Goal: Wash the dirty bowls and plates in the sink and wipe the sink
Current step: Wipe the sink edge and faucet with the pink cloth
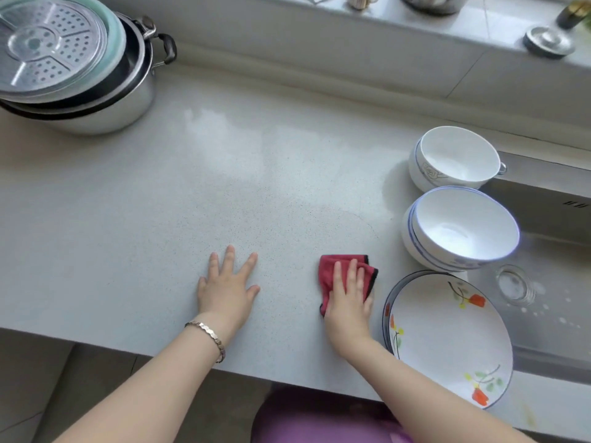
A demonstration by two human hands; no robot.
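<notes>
My right hand (348, 295) presses flat on a folded red cloth (329, 266) lying on the grey countertop (224, 193). My left hand (227, 282) rests flat on the counter to the left, fingers spread, holding nothing. To the right stand a white handled bowl (454, 158), stacked white bowls with blue rims (460, 228), and stacked flower-patterned plates (447, 337), all beside the steel sink (550, 251). A clear glass (515, 284) sits in the sink.
A steel pot with a perforated steamer plate and lids (64, 59) stands at the counter's back left. On the window ledge sit a round metal lid (548, 41) and other vessels. The counter's front edge runs below my wrists.
</notes>
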